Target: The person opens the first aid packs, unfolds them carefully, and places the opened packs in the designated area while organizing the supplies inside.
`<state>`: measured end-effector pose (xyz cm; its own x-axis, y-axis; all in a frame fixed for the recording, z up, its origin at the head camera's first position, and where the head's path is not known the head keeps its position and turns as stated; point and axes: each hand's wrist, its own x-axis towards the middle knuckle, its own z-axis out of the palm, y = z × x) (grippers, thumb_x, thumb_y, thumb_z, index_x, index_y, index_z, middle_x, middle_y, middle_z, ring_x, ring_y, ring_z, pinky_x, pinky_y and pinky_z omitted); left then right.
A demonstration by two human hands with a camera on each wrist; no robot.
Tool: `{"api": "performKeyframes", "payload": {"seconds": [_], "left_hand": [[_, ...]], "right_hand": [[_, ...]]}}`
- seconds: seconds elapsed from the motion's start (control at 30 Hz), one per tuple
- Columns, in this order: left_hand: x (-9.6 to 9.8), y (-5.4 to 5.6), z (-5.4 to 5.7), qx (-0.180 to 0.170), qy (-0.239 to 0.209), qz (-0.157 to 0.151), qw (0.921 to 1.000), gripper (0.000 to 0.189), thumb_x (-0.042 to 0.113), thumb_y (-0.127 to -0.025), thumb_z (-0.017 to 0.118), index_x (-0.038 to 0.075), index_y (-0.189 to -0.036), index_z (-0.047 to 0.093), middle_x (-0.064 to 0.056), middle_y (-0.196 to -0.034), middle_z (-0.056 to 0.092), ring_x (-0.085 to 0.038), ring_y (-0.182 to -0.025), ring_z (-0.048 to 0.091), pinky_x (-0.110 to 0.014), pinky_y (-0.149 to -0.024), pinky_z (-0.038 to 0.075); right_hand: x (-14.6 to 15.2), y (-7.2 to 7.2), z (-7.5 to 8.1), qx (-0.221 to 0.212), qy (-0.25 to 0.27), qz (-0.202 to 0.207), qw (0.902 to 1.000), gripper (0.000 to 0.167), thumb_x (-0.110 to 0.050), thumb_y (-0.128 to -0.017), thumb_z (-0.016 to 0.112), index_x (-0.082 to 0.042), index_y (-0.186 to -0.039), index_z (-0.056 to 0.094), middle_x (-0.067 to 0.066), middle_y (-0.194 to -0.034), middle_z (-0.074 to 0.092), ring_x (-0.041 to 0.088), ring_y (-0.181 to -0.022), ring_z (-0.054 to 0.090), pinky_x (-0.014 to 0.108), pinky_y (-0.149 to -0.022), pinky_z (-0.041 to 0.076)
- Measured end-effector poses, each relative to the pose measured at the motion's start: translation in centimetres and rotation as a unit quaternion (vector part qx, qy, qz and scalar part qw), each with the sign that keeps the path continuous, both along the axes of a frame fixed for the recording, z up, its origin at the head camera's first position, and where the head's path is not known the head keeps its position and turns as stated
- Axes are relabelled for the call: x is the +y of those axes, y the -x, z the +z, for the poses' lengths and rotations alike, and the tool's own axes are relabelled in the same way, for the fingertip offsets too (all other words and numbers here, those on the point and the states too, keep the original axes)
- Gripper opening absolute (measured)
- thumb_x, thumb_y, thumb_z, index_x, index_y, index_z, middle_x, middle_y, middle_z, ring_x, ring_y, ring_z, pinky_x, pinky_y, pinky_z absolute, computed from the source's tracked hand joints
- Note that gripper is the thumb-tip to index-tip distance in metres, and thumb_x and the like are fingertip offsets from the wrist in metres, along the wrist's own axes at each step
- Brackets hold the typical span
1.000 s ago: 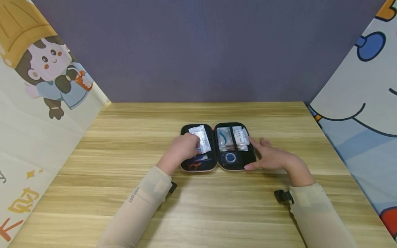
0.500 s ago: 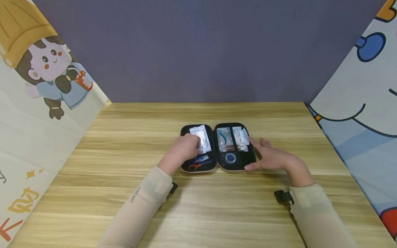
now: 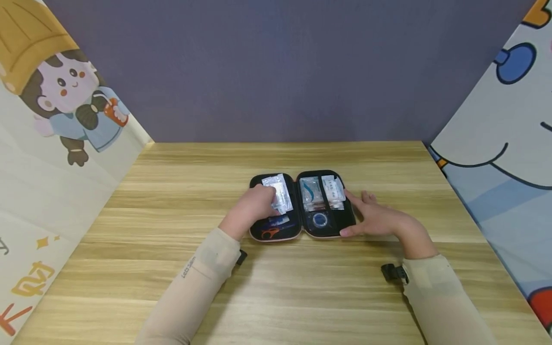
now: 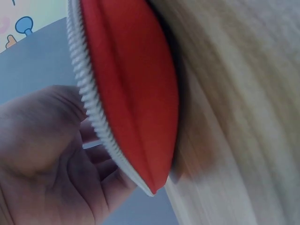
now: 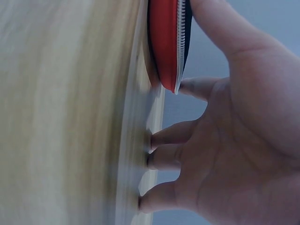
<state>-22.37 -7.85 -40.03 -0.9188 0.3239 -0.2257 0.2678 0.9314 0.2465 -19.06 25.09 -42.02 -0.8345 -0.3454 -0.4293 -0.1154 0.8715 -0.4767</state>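
An unzipped first-aid case [image 3: 297, 206], black inside with a red shell [image 4: 136, 93], lies spread flat on the table. My left hand [image 3: 253, 206] reaches over its left half and pinches the lower left edge of some white foil packets [image 3: 282, 191]; its fingertips are partly hidden. Just below that hand lie orange-handled scissors [image 3: 270, 233] and a small blue-and-white packet [image 3: 279, 220]. My right hand [image 3: 379, 218], fingers spread, rests its thumb and index finger against the rim of the right half. Its other fingertips touch the table in the right wrist view.
Under a black strap in the right half sit clear packs [image 3: 311, 191] and white packets [image 3: 334, 189], with a round blue-and-white item [image 3: 320, 220] below. A grey wall panel [image 3: 276, 72] stands behind the wooden table [image 3: 310, 287], and printed cartoon panels flank it.
The left hand moves only slightly on the packets. The small blue-and-white packet below it shows more than one second ago. The right hand keeps its place at the rim.
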Motion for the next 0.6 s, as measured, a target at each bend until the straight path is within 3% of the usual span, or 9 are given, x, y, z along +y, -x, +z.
{"api": "performKeyframes", "payload": {"seconds": [0.27,0.47,0.6], "left_hand": [[-0.25,0.39,-0.26,0.04,-0.006,0.0,0.9992,0.024,0.024,-0.096,0.081,0.008,-0.084,0.067,-0.005,-0.08,0.068,-0.019,-0.074,0.062,-0.035,-0.07,0.055],[-0.17,0.32,-0.18,0.034,0.007,-0.01,0.9993,0.038,0.036,-0.086,0.09,0.011,-0.073,0.065,-0.002,-0.072,0.065,-0.017,-0.069,0.057,-0.035,-0.069,0.053],[-0.12,0.32,-0.22,0.03,0.012,-0.011,0.9994,0.035,0.035,-0.085,0.091,0.011,-0.077,0.067,-0.002,-0.075,0.066,-0.018,-0.075,0.06,-0.037,-0.074,0.057]], "right_hand": [[-0.16,0.03,0.58,-0.003,0.0,-0.003,1.0,0.131,-0.071,-0.082,0.079,-0.021,-0.173,-0.001,0.043,-0.17,-0.01,0.064,-0.157,-0.007,0.089,-0.115,0.008],[-0.13,-0.02,0.47,-0.004,0.001,-0.003,1.0,0.131,-0.072,-0.082,0.079,-0.021,-0.173,-0.001,0.043,-0.17,-0.01,0.065,-0.157,-0.006,0.089,-0.116,0.009],[-0.09,-0.03,0.32,-0.004,-0.001,-0.001,1.0,0.131,-0.072,-0.083,0.078,-0.021,-0.173,-0.002,0.043,-0.17,-0.01,0.065,-0.157,-0.006,0.089,-0.115,0.008]]}}
